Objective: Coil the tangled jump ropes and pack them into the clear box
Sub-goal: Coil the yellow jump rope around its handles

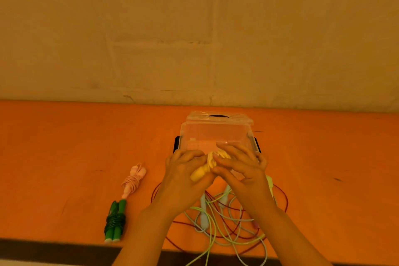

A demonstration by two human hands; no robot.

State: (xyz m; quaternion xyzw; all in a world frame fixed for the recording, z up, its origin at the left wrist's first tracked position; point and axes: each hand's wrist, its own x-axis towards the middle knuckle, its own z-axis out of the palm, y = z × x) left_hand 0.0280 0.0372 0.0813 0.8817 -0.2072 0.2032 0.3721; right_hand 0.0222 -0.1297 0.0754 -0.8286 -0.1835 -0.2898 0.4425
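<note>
Hands, left (183,176) and right (241,170), both pinch a yellow rope (205,168) just before the box (216,134); tangled ropes (224,222) reach the table edge (64,246).

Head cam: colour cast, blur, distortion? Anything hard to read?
Head view: strong orange cast over everything; soft focus throughout; wide-angle bowing along the table edge. The clear box nearly vanishes against the table. Both hands, left hand and right hand, partly hide the yellow rope.
</note>
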